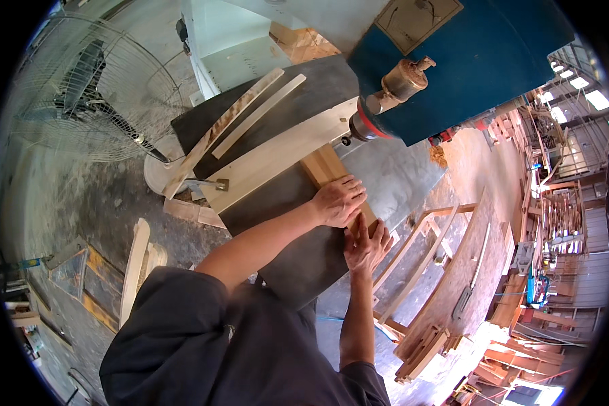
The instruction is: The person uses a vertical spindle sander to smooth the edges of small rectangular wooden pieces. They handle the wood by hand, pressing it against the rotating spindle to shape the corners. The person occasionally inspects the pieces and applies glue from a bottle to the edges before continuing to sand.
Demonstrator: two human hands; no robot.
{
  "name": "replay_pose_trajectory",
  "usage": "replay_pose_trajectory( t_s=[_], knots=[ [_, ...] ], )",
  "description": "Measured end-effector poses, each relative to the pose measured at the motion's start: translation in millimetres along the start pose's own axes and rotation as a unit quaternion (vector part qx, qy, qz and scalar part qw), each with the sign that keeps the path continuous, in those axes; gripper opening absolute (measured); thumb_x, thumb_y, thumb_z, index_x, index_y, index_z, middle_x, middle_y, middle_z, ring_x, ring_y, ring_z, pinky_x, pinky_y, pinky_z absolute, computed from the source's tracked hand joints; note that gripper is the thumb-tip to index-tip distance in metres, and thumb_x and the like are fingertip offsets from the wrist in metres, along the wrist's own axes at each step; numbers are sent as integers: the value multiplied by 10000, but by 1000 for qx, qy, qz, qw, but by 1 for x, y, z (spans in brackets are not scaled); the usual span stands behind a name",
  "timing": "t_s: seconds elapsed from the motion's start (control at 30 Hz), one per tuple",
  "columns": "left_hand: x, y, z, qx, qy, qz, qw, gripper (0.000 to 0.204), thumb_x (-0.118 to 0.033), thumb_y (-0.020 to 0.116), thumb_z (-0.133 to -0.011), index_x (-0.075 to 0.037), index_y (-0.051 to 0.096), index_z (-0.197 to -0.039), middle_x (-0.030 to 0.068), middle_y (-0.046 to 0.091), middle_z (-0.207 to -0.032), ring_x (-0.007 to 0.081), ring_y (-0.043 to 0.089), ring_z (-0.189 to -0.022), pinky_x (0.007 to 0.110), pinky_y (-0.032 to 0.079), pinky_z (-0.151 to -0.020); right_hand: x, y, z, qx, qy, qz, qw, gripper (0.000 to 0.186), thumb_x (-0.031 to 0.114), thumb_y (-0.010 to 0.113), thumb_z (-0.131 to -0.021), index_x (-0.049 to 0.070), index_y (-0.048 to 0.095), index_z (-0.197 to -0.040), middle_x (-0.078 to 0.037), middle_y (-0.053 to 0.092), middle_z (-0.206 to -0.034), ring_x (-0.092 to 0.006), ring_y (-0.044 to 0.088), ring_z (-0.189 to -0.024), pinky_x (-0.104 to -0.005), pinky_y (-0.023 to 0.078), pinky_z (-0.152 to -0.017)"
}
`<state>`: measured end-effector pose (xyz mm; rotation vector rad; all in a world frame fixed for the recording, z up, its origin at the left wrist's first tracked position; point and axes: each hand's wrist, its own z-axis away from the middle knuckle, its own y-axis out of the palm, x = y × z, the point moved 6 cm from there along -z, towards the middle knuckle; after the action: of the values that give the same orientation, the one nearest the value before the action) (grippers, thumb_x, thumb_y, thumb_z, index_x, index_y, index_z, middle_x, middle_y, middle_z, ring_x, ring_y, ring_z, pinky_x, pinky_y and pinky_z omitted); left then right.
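A flat wooden board (pixel 323 164) lies on the dark machine table (pixel 284 264), its far end close to the pale wooden fence (pixel 277 157). My left hand (pixel 340 201) presses over the board's middle, fingers curled across it. Nearer to me, my right hand (pixel 369 246) grips the board's near end, thumb and fingers at its edges. Both hands partly cover the wood. Beyond the fence's right end sits a red-and-black round machine head (pixel 368 126), beneath a metal cylinder (pixel 404 82) on a blue machine body (pixel 480 68).
Two loose wood strips (pixel 258 116) lie across the table's far left. A metal clamp (pixel 221 184) sits on the fence's left end. At left stands a wire-cage fan (pixel 91 91). A wooden frame (pixel 419 250) and a long panel (pixel 463 277) are to my right.
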<state>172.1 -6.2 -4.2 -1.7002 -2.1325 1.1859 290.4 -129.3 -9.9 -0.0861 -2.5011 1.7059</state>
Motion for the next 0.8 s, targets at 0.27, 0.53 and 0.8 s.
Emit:
replay_pose_trajectory(
  t_s=[0.27,0.53,0.8],
  knots=[
    [16,17,-27,-18,14,-1,1000,250,-193,759,-831,-64,671,-1027,92,665,-1045,300,622,-1050,414,528,-963,-23,10,-27,-18,-2,-13,1000,620,426,827,-854,253,721,-1440,-222,556,-1505,-446,521,-1340,-580,389,-1147],
    [22,28,-40,8,10,6,1000,214,-182,753,-827,-80,658,-989,87,655,-1020,297,619,-1039,404,517,-969,-35,15,-37,-11,4,7,1000,625,442,833,-851,257,726,-1438,-227,572,-1500,-450,532,-1337,-573,406,-1145],
    [27,38,-44,-16,16,-3,1000,221,-198,750,-845,-73,669,-1007,89,668,-1042,295,625,-1073,416,495,-1041,-44,21,-44,-17,9,-9,1000,656,410,876,-804,261,731,-1427,-238,584,-1499,-453,538,-1336,-578,391,-1156]
  ],
)
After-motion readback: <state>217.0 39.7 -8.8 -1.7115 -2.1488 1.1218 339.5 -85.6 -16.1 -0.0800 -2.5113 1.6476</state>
